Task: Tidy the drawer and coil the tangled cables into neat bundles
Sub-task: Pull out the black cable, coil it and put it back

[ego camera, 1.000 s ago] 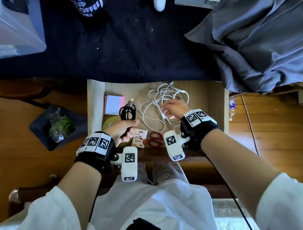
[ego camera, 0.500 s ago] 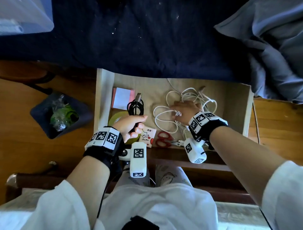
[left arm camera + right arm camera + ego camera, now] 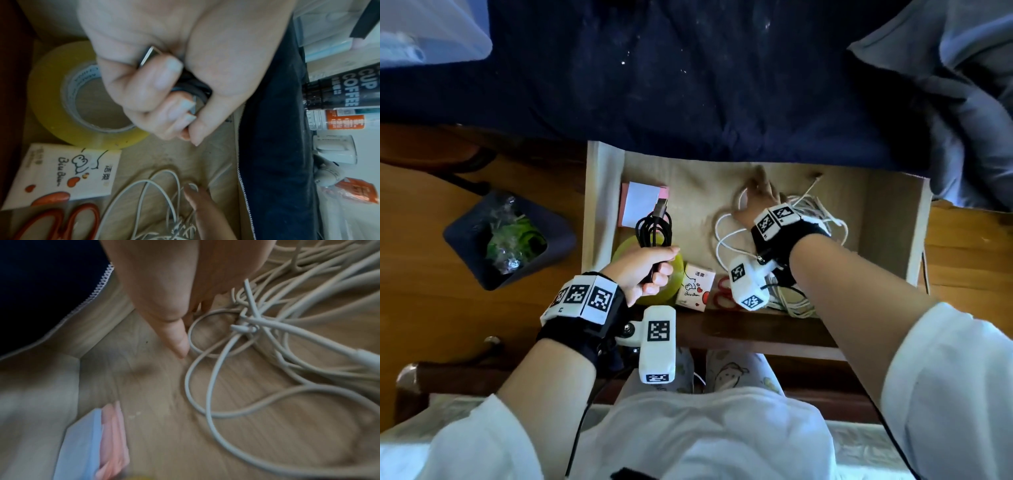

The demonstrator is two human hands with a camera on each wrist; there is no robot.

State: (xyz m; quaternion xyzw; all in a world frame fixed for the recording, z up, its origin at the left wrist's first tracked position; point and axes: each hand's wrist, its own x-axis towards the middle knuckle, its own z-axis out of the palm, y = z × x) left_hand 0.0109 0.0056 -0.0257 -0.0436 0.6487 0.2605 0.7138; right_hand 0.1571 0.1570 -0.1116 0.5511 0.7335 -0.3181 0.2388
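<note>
One drawer [image 3: 602, 192], two hands, one black coil
Left hand [image 3: 643, 265] grasps black cable [image 3: 654, 229]; right hand [image 3: 756, 195], fingers straight, touches white tangle [image 3: 726, 240] at 3 o'clock

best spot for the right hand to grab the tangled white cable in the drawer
Probably the loose outer loop on the left edge of the white cable, coming down from above. There the strand lies alone on the drawer floor, right by the right hand, so fingers can hook under it. The knot to its right is crossed strands and would likely drag everything.
</note>
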